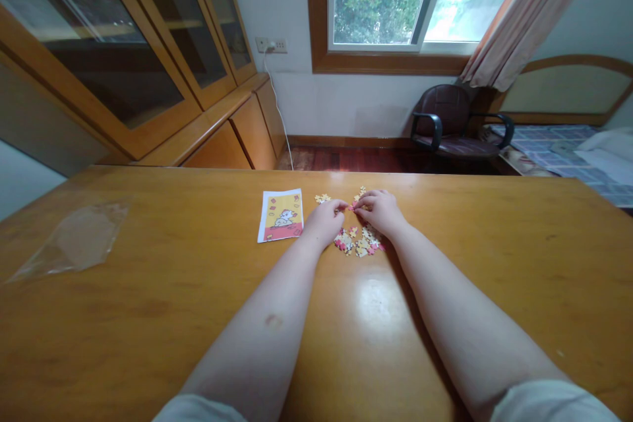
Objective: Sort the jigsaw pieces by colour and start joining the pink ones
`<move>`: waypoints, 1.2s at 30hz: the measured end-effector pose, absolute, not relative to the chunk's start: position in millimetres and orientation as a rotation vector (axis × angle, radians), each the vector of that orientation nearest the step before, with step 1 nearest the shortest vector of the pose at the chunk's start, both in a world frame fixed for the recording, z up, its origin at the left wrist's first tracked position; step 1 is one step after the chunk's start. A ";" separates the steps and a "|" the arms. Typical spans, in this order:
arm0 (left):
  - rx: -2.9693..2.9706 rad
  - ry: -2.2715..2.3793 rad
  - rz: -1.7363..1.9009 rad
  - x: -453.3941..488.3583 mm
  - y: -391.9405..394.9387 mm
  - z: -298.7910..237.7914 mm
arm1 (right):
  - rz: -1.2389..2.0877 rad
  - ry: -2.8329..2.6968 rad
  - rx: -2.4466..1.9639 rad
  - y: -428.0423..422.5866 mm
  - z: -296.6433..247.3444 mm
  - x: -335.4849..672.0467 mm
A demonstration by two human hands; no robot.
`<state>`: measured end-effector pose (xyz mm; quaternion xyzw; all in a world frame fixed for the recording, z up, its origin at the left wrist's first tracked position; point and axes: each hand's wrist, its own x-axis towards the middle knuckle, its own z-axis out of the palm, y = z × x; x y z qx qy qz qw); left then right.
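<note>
The left hand (324,221) and the right hand (383,212) come close to each other over the counter (376,369). A little pink puzzle piece (351,207) sits between their fingertips. The tips of the right grip touch it, and the tips of the left grip are right by it. It is too small to tell if either grip is pinched on it or a bit apart.

On the near side of both grips is a loose heap of puzzle pieces (362,248), pink, yellow and white. Some lie on top of others. A few yellow pieces (323,198) lie just past the left hand, and some more pieces (362,190) lie just past the right fingers.

Just left of the left grip is a picture sheet (284,231). It shows a white animal on yellow and pink. Well off to the left of the grips, a see-through bag (84,237) lies flat.

Far past the grips is a window (380,0). Past the right grip, off to the right, are a dark chair (445,112) and a bed (564,151).
</note>
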<state>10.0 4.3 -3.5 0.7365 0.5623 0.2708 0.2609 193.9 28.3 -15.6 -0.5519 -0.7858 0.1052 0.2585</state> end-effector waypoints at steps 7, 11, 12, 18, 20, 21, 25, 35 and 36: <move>1.979 1.523 0.740 9.8 4.0 -3.0 | 0.234 -1.927 -1.679 33.7 -17.2 201.7; 1.975 1.524 0.738 9.8 3.3 -2.2 | 0.209 -1.908 -1.725 35.0 -20.6 203.0; 1.976 1.523 0.737 9.7 3.5 -2.4 | 0.215 -1.906 -1.732 35.4 -21.7 203.4; 1.961 1.507 0.751 8.4 5.8 -6.4 | 0.460 -1.525 -1.616 39.9 -21.1 209.7; 1.961 1.510 0.755 8.2 6.2 -6.8 | 0.500 -1.406 -1.572 39.4 -18.1 211.9; 1.961 1.512 0.755 8.2 6.2 -6.6 | 0.520 -1.385 -1.558 38.4 -16.4 212.4; 1.966 1.515 0.754 8.8 5.2 -4.0 | 0.640 -1.522 -1.471 29.5 -10.1 208.6; 1.968 1.502 0.759 9.9 4.0 -2.4 | 0.723 -2.008 -1.435 16.7 2.1 198.4; 1.967 1.501 0.757 10.0 4.1 -2.1 | 0.718 -2.016 -1.439 17.0 2.1 198.4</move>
